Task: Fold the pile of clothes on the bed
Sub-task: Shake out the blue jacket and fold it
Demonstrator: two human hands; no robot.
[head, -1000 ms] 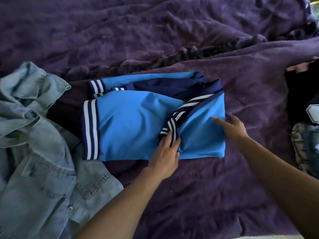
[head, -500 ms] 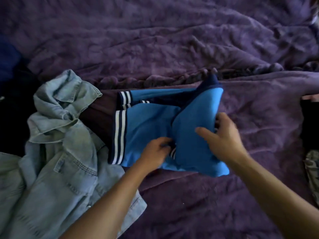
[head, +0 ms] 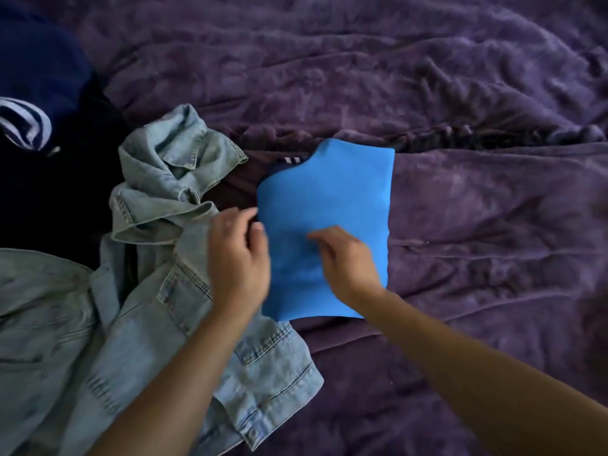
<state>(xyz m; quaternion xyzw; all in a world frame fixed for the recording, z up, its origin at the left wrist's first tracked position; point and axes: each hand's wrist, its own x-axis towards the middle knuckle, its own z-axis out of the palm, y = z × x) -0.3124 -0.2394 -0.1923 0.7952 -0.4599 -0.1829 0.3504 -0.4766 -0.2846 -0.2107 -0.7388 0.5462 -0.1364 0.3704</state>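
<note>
Blue garment lies folded into a compact panel at the middle of the bed, under both hands; the right hand rests palm down on its lower half, fingers reaching to the left and fairly straight, pinching nothing, though blur softens them. The left hand sits at the panel's left edge with its fingers curled toward the cloth; blur hides whether they pinch the edge or only touch it. A sliver of navy with white stripes peeks out at the panel's top left corner. Just left of the panel a dark maroon cloth shows from beneath it; a crumpled denim jacket spreads beyond that, passing under the left forearm and touching the panel's lower left corner. Farther left, in shadow, lies a dark navy garment with a blue-and-white striped patch. A rumpled purple blanket covers the bed under everything.
</note>
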